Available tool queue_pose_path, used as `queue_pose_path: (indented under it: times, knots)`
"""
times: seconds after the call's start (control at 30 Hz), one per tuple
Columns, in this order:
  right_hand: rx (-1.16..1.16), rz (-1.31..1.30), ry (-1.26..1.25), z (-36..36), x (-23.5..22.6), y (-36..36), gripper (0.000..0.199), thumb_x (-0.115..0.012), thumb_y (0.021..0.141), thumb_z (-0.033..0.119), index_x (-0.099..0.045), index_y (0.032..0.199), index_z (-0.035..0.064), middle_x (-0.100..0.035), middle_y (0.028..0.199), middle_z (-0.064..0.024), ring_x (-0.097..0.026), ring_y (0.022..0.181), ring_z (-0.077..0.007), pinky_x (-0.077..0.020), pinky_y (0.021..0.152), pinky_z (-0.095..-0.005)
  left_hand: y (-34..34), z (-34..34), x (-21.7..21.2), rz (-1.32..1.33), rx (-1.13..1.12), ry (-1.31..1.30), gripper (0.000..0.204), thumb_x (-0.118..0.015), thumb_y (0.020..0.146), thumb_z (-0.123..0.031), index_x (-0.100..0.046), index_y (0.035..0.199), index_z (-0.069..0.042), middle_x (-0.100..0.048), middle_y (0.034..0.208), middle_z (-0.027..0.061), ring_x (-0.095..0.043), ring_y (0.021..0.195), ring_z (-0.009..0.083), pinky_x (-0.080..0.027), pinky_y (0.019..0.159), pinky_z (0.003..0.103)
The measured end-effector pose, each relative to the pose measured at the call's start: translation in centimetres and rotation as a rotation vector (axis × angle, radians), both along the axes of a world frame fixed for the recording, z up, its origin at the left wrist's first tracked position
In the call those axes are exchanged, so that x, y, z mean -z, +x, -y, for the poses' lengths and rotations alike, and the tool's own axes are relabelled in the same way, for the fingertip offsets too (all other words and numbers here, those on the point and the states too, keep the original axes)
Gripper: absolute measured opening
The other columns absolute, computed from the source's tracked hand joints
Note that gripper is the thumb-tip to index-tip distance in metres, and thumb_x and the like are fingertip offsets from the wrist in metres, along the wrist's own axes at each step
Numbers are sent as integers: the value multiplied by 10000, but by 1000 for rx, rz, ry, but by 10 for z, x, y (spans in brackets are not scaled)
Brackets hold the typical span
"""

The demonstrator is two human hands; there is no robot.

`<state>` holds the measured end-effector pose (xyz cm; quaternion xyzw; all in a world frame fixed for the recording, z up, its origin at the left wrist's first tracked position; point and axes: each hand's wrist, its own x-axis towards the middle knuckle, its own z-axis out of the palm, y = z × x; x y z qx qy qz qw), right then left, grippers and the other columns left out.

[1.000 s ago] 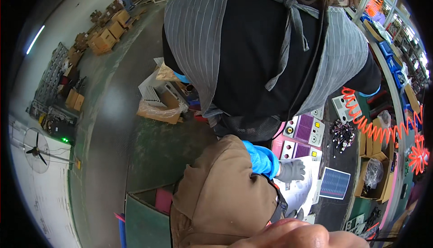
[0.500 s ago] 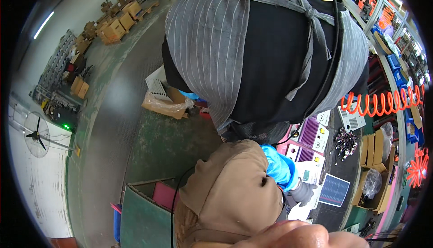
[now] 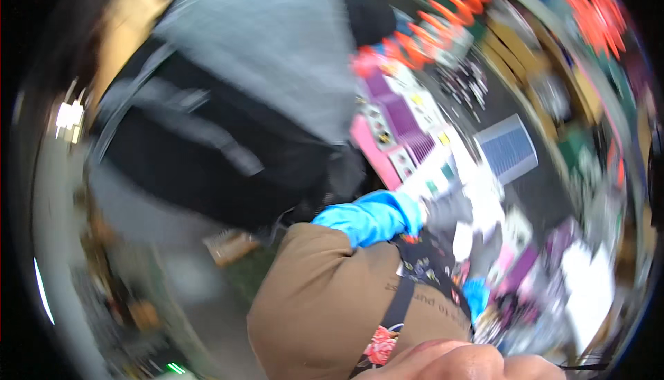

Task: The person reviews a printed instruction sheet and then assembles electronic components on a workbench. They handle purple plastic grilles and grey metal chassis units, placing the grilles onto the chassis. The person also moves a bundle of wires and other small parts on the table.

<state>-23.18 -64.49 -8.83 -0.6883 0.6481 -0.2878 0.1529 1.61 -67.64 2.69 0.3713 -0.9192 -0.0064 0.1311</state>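
Observation:
My left hand (image 3: 448, 212), in a grey glove with a bright blue sleeve cover, lies over a white panel (image 3: 477, 185) on the dark bench. Motion smears its fingers, so its grip is not readable. Lower down is my right hand (image 3: 487, 252), also grey-gloved with a blue cuff (image 3: 476, 297), close to the same white parts; its fingers are blurred too. Between the two hands shows a small white rounded piece (image 3: 462, 243). Beyond the left hand stand white and pink units with purple slatted grilles (image 3: 401, 114).
A blue printed sheet (image 3: 508, 148) lies on the bench, near a heap of small wired parts (image 3: 462, 84). Cardboard boxes (image 3: 515, 51) line the far side. An orange coiled hose (image 3: 443, 17) hangs above. A co-worker in a grey apron (image 3: 256, 41) stands close by. Plastic bags (image 3: 532, 311) pile at lower right.
My view has swung strongly, so the co-worker and bench now sit further left and tilted. My right hand and the bagged parts have come into view. My left hand remains by the white panel.

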Motion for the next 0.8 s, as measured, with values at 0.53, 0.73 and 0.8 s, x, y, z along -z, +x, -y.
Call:
queue_pose_path:
  times: [0.53,0.73,0.8]
  knots:
    - [334,-95,257,-2,-13,-3,798,-765,803,377,-432,1464,78,-522,1395,-216,-496,1277,-395,-441,1041,-490,3,-29,47,-232,113,164,224,-656,770,-106,-694,962,-217,-697,986,-35,-647,953,193,-451,948,435]
    - [340,-100,305,10,-2,0,696,-733,837,355,-486,1419,65,-524,1396,-211,-498,1274,-390,-439,1039,-493,7,-38,31,-263,33,170,242,-644,775,-84,-692,990,-184,-697,1034,-11,-643,944,213,-476,835,386]
    - [350,-97,268,8,-1,3,639,-714,856,329,-509,1398,60,-525,1398,-205,-503,1270,-385,-436,1042,-491,6,-41,26,-259,25,172,251,-640,771,-78,-690,993,-183,-696,1034,-12,-641,938,214,-479,820,383]
